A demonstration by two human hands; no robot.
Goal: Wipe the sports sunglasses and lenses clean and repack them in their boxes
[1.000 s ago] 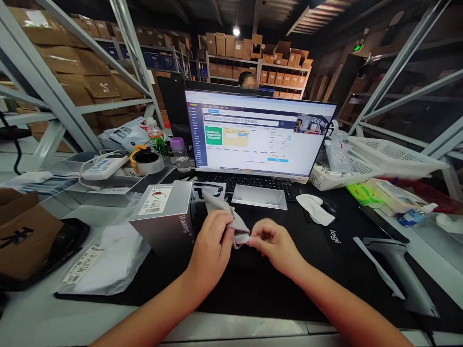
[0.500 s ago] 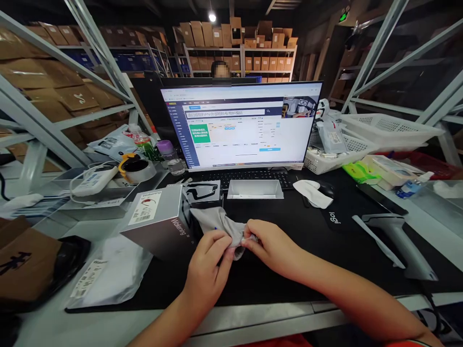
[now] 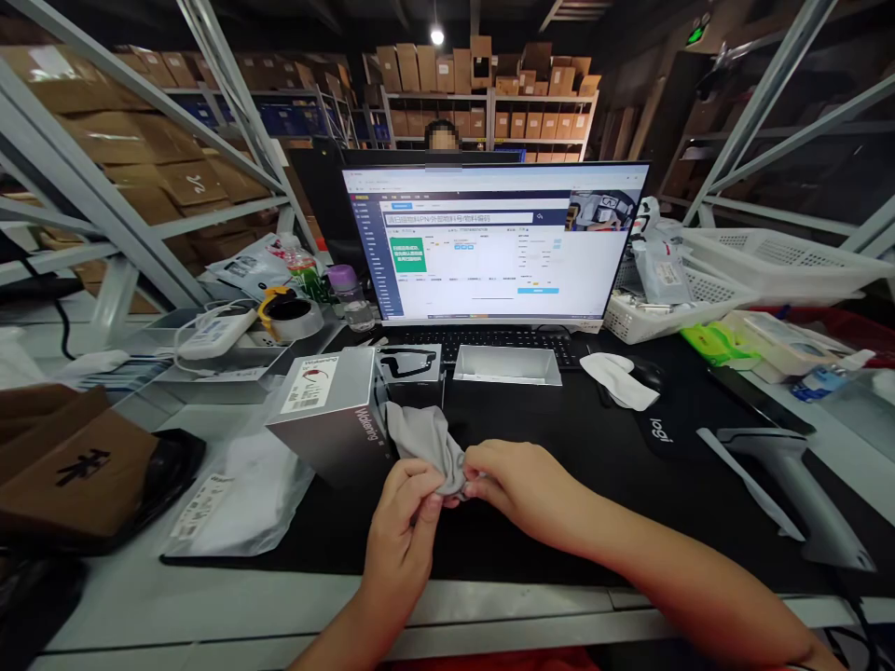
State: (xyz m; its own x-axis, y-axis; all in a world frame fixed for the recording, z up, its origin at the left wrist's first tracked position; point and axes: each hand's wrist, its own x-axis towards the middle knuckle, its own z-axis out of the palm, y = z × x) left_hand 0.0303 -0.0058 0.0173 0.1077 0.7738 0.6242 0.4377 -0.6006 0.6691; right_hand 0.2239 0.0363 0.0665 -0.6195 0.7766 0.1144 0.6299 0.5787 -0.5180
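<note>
My left hand [image 3: 404, 508] and my right hand [image 3: 521, 485] meet over the black desk mat [image 3: 559, 522], both pinching a crumpled grey cloth [image 3: 424, 443]. The cloth rises from my fingers toward a silver box [image 3: 332, 415] lying on its side just left of my hands. Behind the cloth lies a card tray with black glasses [image 3: 411, 365] in it. An open silver tray [image 3: 507, 365] sits in front of the keyboard [image 3: 514, 343].
A monitor [image 3: 489, 247] stands behind the keyboard, with a person seated beyond it. A white wipe [image 3: 615, 377] and mouse lie right of the tray. A grey scanner [image 3: 790, 485] rests at right, white baskets [image 3: 755, 270] behind. Plastic bags [image 3: 238, 489] and a brown carton [image 3: 70, 475] lie left.
My hands have stayed together on the cloth, working it between the fingers. The view has shifted slightly; the box and trays have not moved.
</note>
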